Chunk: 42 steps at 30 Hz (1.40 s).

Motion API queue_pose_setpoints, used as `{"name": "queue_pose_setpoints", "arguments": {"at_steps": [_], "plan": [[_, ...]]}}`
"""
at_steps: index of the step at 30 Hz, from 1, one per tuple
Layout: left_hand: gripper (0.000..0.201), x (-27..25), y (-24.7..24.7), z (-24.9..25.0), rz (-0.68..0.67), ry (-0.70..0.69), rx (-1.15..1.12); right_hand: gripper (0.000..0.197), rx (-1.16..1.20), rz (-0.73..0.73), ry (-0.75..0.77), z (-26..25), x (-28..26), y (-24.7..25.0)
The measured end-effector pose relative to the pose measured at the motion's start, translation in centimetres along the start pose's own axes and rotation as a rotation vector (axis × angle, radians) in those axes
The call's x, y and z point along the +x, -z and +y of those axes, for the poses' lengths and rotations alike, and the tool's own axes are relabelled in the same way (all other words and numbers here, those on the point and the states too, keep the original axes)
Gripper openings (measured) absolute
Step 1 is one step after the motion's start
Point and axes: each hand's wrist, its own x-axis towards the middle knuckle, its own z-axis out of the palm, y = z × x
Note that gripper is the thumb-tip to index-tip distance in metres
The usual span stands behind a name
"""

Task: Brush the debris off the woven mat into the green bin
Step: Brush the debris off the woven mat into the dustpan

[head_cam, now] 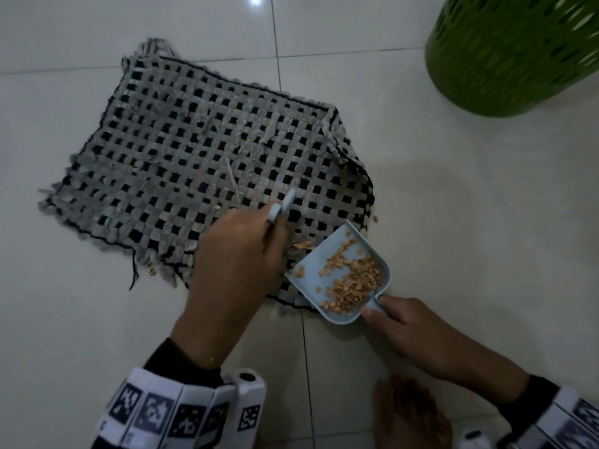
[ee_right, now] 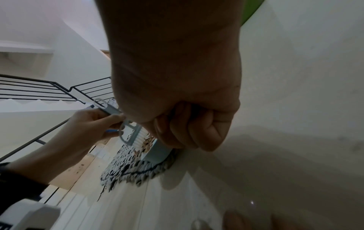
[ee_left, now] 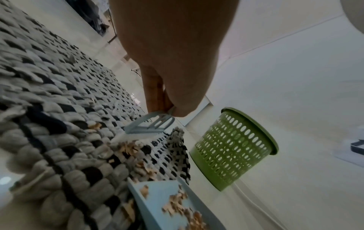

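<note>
A grey and black woven mat [head_cam: 201, 157] lies on the tiled floor. My left hand [head_cam: 240, 254] grips a pale blue brush [head_cam: 281, 205] over the mat's near right corner, its head [ee_left: 149, 124] down by the mat. My right hand [head_cam: 411, 328] grips the handle of a pale blue dustpan [head_cam: 311, 280], whose lip rests on that corner. Several tan debris chips [head_cam: 353, 280] fill the pan. A few chips [head_cam: 303, 245] lie on the mat by the pan's lip. The green perforated bin [head_cam: 509, 53] stands at the far right.
Stray chips lie on the floor by the mat's right edge [head_cam: 375, 218] and front fringe [head_cam: 152, 271]. A knee [head_cam: 411, 413] shows at the bottom. White tiles [head_cam: 486, 205] stretch between the pan and the bin. In the right wrist view a black stair railing [ee_right: 49, 91] stands beyond.
</note>
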Motion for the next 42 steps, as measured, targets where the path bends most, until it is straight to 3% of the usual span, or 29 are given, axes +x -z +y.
{"name": "queue_pose_setpoints", "arguments": {"at_steps": [3, 6, 10, 13, 19, 24, 28, 34, 42], "plan": [[0.015, -0.2, 1.5, -1.3, 0.076, 0.072, 0.046, 0.026, 0.03, -0.039, -0.019, 0.0, -0.1, 0.7], [0.02, -0.6, 1.6, -1.9, 0.067, 0.14, 0.029, 0.026, 0.014, -0.051, -0.008, 0.0, 0.0, 1.5], [0.026, -1.3, -0.2, 0.4, -0.012, 0.045, -0.019, 0.025, 0.003, -0.057, -0.003, 0.2, 0.0, 2.1], [0.022, -1.6, -1.0, 1.3, 0.007, -0.009, -0.053, 0.024, -0.011, -0.058, 0.003, 0.4, -0.1, 2.3], [0.018, -1.1, 1.0, -1.2, 0.108, 0.051, -0.009, 0.021, -0.005, -0.042, 0.052, 0.6, -0.5, 2.8], [0.015, -1.3, 0.5, -1.9, 0.076, 0.084, 0.026, 0.023, 0.009, -0.029, 0.073, 0.8, -1.1, 2.6], [0.028, -1.7, -0.7, -0.8, 0.057, 0.021, 0.0, 0.027, -0.056, -0.018, 0.095, 0.6, -1.0, 1.7], [0.02, -2.4, -2.1, 1.0, 0.02, -0.094, -0.003, 0.03, -0.058, -0.018, 0.026, 0.2, -0.4, 2.0], [0.036, -3.4, -4.0, 3.8, -0.051, -0.165, -0.133, 0.03, -0.041, -0.053, -0.041, 0.0, -0.1, 2.6]]}}
